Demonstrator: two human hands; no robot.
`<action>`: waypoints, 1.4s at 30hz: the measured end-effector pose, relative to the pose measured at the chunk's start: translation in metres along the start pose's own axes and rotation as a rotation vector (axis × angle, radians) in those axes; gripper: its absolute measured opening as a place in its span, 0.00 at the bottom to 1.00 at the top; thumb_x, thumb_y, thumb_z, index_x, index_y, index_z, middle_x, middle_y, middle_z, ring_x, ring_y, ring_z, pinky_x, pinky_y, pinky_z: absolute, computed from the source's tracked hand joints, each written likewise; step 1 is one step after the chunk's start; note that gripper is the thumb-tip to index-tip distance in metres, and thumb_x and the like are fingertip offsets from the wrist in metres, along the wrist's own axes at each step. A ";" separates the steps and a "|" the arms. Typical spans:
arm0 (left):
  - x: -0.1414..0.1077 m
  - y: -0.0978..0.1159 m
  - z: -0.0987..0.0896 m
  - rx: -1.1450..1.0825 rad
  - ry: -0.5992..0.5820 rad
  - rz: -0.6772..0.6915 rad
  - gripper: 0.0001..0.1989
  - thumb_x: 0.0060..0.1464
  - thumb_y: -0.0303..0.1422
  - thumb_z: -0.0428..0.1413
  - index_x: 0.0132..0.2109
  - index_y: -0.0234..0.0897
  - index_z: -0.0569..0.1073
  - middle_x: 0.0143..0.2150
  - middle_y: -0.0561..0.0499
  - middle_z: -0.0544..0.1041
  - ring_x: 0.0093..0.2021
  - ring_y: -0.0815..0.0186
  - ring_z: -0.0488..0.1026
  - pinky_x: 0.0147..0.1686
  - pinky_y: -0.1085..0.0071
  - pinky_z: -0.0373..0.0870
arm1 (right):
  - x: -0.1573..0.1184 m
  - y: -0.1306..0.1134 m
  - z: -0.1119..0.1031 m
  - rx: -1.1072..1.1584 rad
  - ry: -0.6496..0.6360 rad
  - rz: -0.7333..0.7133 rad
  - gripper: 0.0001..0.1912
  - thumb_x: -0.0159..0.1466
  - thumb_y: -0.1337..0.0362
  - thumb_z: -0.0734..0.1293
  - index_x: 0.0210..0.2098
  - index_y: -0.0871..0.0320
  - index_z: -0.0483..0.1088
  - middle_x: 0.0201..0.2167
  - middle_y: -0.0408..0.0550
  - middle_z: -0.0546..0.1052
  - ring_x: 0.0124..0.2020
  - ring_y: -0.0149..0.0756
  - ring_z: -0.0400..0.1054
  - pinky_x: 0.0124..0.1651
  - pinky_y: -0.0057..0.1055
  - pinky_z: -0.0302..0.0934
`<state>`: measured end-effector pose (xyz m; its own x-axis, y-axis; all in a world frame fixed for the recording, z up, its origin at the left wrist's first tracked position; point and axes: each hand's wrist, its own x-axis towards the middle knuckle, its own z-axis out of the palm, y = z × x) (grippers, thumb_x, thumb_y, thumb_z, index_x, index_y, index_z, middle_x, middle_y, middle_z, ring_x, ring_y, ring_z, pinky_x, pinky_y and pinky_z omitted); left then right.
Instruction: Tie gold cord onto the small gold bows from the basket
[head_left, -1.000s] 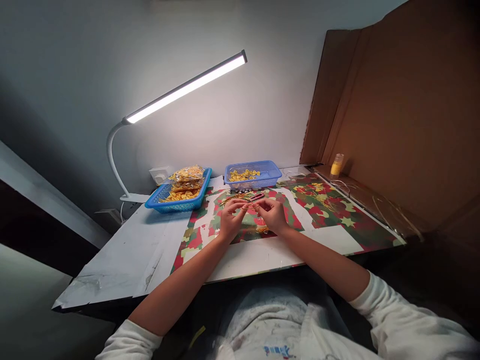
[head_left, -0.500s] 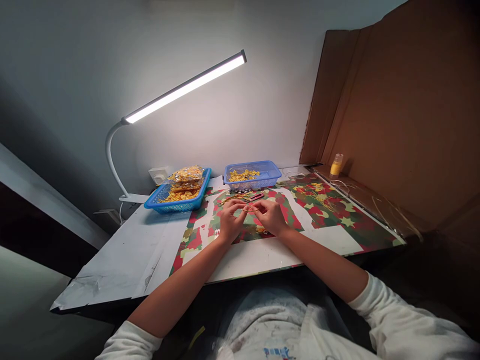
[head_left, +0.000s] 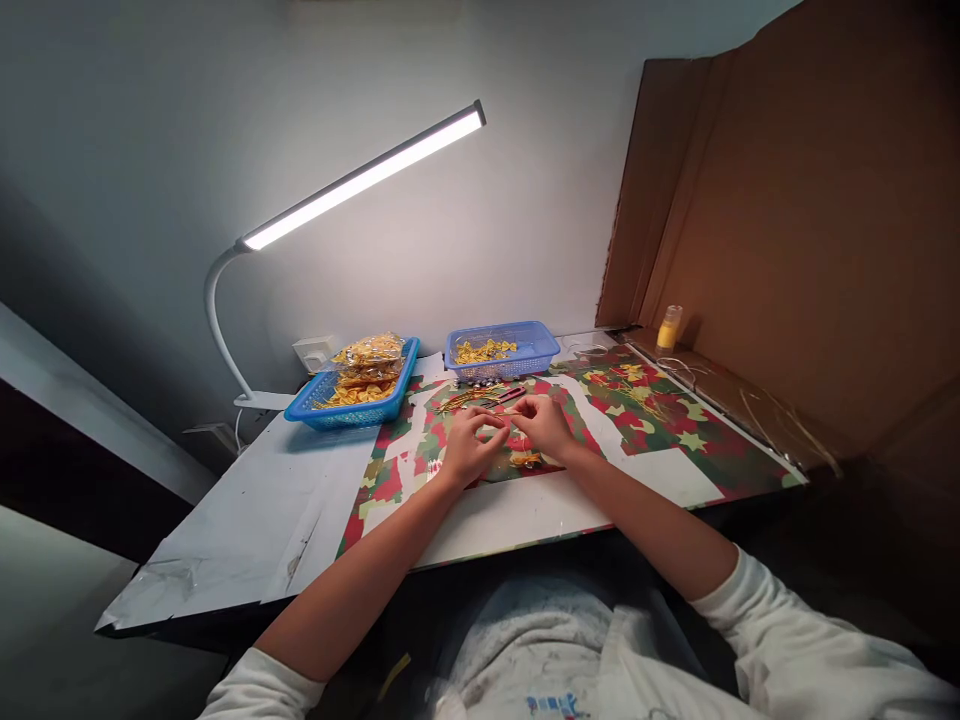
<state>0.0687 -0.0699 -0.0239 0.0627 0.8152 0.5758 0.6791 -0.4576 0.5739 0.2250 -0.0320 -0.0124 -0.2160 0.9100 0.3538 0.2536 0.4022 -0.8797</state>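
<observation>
Over the camouflage-patterned sheet, my left hand (head_left: 472, 446) has its thumb and forefinger curled toward each other in a loose pinch; what lies between the tips is too small to make out. Close beside it, my right hand (head_left: 541, 424) pinches a thin cord, most of it hidden by the fingers. Just below both hands lies a small yellow bow (head_left: 525, 460), with a fine strand seeming to rise from it. Beyond the fingertips rest a bundle of gold cords (head_left: 466, 398) and a slim tool with a pinkish-red handle (head_left: 513, 394).
A blue basket (head_left: 352, 412) holds yellow pieces and plastic bags at the left. Another blue basket (head_left: 536, 362) with yellow bows stands at the back. Several gold strands (head_left: 637, 390) lie right. A lamp (head_left: 367, 180), a small yellow bottle (head_left: 669, 328) and a cardboard wall (head_left: 795, 220) surround the table.
The fingertips of my hands have come slightly apart, and the left hand has turned and lowered a little. More of the yellow bow shows below them. The view has shifted slightly.
</observation>
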 end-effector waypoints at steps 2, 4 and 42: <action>-0.002 0.003 0.001 -0.009 -0.149 0.004 0.09 0.51 0.41 0.60 0.31 0.40 0.78 0.37 0.49 0.76 0.42 0.60 0.72 0.45 0.63 0.68 | 0.005 0.004 -0.004 0.016 -0.018 0.087 0.08 0.52 0.62 0.65 0.20 0.59 0.66 0.20 0.43 0.70 0.23 0.30 0.63 0.26 0.25 0.56; -0.003 0.007 0.003 -0.011 -0.263 0.015 0.11 0.49 0.43 0.61 0.31 0.40 0.77 0.36 0.49 0.76 0.42 0.61 0.72 0.43 0.65 0.68 | 0.009 0.008 -0.010 0.005 -0.080 0.167 0.09 0.51 0.62 0.65 0.18 0.59 0.64 0.16 0.41 0.68 0.20 0.28 0.61 0.24 0.24 0.54; -0.005 0.012 0.002 -0.026 -0.224 -0.040 0.13 0.55 0.39 0.54 0.27 0.38 0.66 0.23 0.55 0.69 0.24 0.70 0.62 0.27 0.73 0.56 | 0.001 -0.016 -0.049 0.061 -0.598 0.505 0.07 0.49 0.67 0.69 0.20 0.61 0.67 0.23 0.48 0.74 0.27 0.32 0.72 0.26 0.23 0.68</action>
<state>0.0775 -0.0788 -0.0211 0.1989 0.8902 0.4099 0.6654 -0.4297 0.6104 0.2668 -0.0332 0.0177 -0.5635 0.7658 -0.3098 0.4082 -0.0679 -0.9104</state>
